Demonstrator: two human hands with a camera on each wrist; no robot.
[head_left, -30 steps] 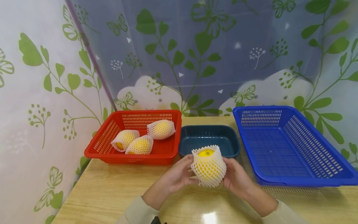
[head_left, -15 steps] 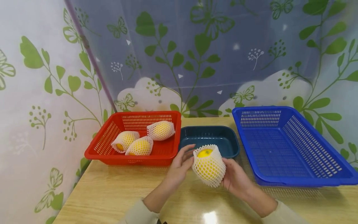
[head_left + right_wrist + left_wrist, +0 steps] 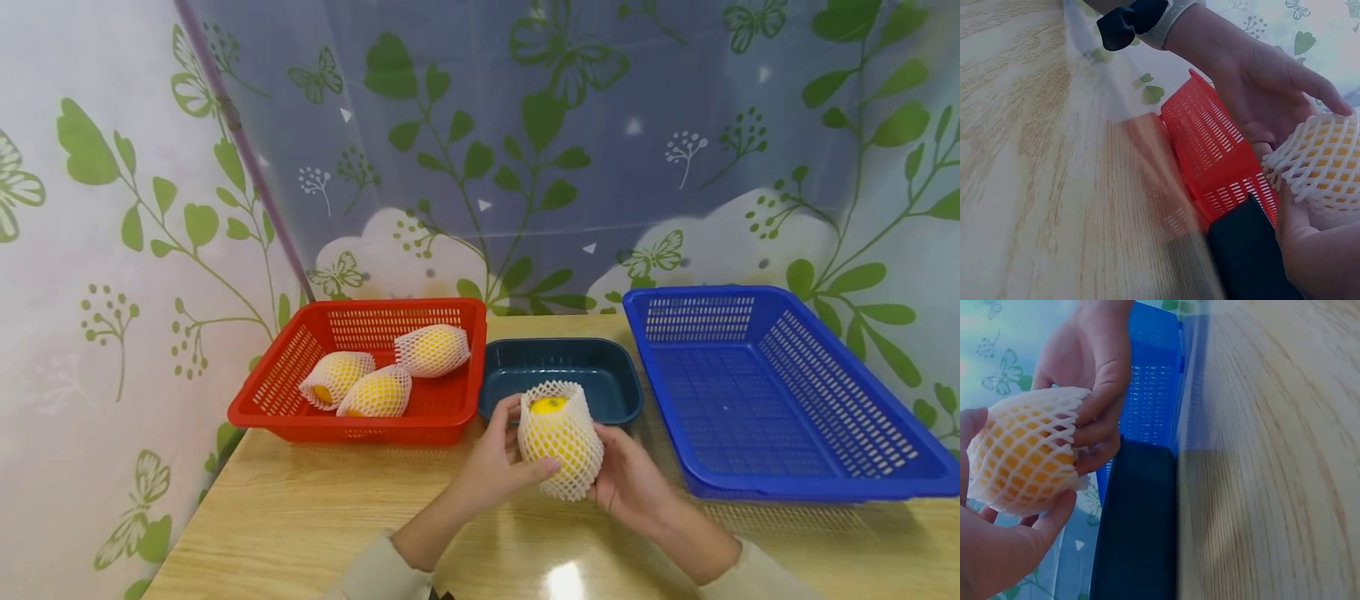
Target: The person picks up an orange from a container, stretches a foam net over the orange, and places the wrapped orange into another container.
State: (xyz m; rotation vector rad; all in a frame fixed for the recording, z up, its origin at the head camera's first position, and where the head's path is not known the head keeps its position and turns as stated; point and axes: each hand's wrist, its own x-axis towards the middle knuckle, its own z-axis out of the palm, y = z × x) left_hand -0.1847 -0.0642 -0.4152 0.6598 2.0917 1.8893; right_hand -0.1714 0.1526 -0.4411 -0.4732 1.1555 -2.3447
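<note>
Both hands hold a yellow fruit [image 3: 564, 437] in a white foam net, raised over the table in front of the dark teal basin [image 3: 525, 367]. My left hand [image 3: 493, 465] grips its left side, thumb across the front of the net and fingers behind. On the other side my right hand [image 3: 636, 482] holds the fruit with fingers curled at its edge. The net's upper end is open and shows the fruit's yellow top with a small greenish spot. In the left wrist view the netted fruit [image 3: 1025, 453] sits between both hands; the right wrist view cuts it off.
A red basket [image 3: 360, 429] at the left contains three more netted yellow fruits [image 3: 432, 350]. At the right stands a large blue basket [image 3: 720, 400]. Everything rests on a light wooden table [image 3: 300, 500], with a patterned curtain [image 3: 480, 167] behind.
The left hand first loosened from the fruit, its fingers lifting away, then took hold again with the thumb over the front. The right hand kept its hold, and the fruit tilted slightly.
</note>
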